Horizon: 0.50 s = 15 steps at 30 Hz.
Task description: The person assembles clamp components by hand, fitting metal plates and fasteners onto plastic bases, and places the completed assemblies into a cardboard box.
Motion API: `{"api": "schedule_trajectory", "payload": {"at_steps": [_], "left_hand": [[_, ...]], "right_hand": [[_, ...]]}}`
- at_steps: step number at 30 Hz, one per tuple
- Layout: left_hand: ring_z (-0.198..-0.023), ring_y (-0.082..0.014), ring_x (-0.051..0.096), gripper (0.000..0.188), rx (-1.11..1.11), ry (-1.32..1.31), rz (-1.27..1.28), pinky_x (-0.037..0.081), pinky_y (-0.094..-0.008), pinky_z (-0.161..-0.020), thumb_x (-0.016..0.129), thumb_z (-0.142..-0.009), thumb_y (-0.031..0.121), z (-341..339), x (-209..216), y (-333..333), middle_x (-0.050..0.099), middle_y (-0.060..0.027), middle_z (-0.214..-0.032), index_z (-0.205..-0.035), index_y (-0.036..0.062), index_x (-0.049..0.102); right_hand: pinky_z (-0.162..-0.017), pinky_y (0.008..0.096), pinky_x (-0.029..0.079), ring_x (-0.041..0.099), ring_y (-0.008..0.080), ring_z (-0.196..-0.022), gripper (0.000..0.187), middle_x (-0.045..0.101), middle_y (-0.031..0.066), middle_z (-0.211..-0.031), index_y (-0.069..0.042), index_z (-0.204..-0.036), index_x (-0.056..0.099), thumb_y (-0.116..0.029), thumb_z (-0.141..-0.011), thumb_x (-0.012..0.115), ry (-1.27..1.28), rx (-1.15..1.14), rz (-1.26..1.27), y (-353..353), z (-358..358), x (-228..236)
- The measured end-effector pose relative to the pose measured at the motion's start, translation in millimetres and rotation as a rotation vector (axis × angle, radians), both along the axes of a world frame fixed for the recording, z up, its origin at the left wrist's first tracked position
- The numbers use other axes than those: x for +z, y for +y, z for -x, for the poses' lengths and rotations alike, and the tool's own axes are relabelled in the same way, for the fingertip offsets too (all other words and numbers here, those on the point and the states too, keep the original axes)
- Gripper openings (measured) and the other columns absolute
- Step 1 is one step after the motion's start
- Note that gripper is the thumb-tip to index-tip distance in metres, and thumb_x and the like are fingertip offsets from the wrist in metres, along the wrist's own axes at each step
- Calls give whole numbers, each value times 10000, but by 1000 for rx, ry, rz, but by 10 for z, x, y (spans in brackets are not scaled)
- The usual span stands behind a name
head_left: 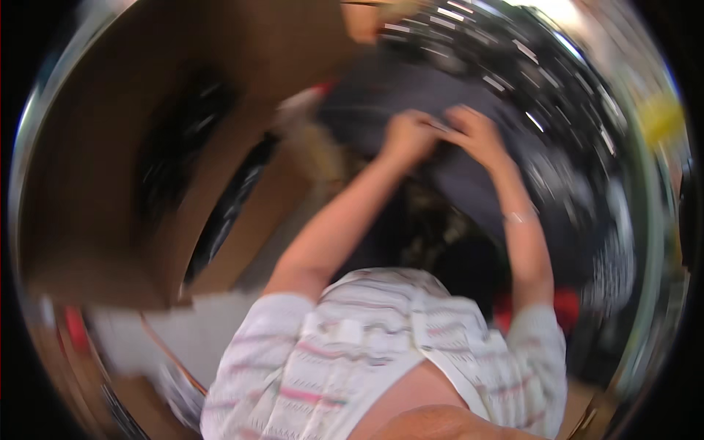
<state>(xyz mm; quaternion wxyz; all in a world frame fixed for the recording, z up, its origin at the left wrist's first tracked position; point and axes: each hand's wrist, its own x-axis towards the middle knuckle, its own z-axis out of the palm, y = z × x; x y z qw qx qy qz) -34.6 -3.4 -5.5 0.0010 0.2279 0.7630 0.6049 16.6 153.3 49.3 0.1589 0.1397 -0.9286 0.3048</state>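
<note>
My left hand [412, 136] and my right hand [477, 135] come together at the middle of the view, smeared by motion. Their fingers are bent inward and meet at a small, thin thing I cannot make out. Both hands are over a dark grey cloth-like surface [374, 88]. A heap of black, glossy pieces [543, 125] with bright glints lies just beyond and to the right of my right hand.
At the left stands a large open cardboard box [81, 220] with black shiny material [183, 147] inside. Something red [565, 308] is beside my right upper arm. A blurred yellow thing [660, 119] appears at the far right, near a pale green edge [649, 220].
</note>
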Motion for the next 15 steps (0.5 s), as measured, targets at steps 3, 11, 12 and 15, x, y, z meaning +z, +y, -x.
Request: {"api": "schedule_trajectory", "payload": {"at_steps": [3, 11, 12, 15], "left_hand": [[-538, -142, 561, 83, -32, -414, -157, 471, -271, -436, 592, -768, 59, -121, 172, 37, 585, -71, -722, -827, 2, 589], [-479, -114, 488, 42, -210, -487, -295, 413, -246, -376, 583, -796, 51, -221, 224, 168, 538, -25, -698, -772, 45, 548], [-479, -111, 485, 36, -210, -477, -272, 415, -243, -381, 586, -791, 59, -204, 215, 98, 534, -21, -697, -776, 46, 556], [-477, -109, 481, 40, -220, -466, -219, 420, -242, -387, 594, -783, 70, -181, 235, 45, 529, -14, -696, -779, 43, 564]], "right_hand": [[-623, 291, 431, 552, 196, -684, 163, 559, 86, -763, -7, -868, 595, -139, -781, 633, 280, -147, 35, 380, -325, -106], [-717, 387, 469, 610, 300, -811, 154, 631, 136, -840, -37, -871, 635, -145, -762, 625, -161, -616, -213, 1054, -1506, 122], [-717, 387, 469, 610, 300, -811, 154, 631, 136, -840, -37, -871, 635, -145, -762, 625, -165, -608, -212, 1029, -1558, 101], [-731, 363, 464, 589, 311, -843, 190, 590, 134, -887, -6, -929, 615, -77, -753, 634, -218, -576, -326, 1014, -1738, 18]]}}
